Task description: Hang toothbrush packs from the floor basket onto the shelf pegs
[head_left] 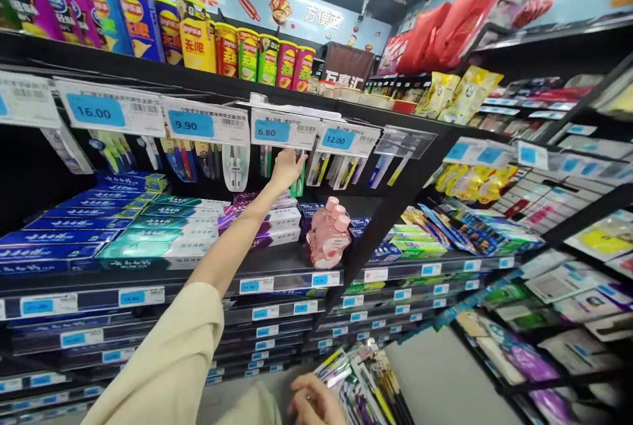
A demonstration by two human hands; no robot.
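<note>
My left hand (288, 168) reaches up from the lower left in a cream sleeve (163, 352). Its fingers are closed at the row of hanging toothbrush packs, on a green toothbrush pack (297, 185) below the 6.80 price label (283, 130); the fingertips are partly hidden. Low in the view, my right hand (314, 402) is curled, fingers pointing left, around something small that I cannot make out. Just right of it is a bunch of packaged toothbrushes (368, 382); what holds them up is not visible.
Below the hanging packs, a shelf holds blue toothpaste boxes (64, 230), teal boxes (163, 234) and pink bottles (329, 234). Snack cans (138, 20) line the top shelf. A dark upright post (383, 214) divides the shelving. More racks (558, 319) stand at right.
</note>
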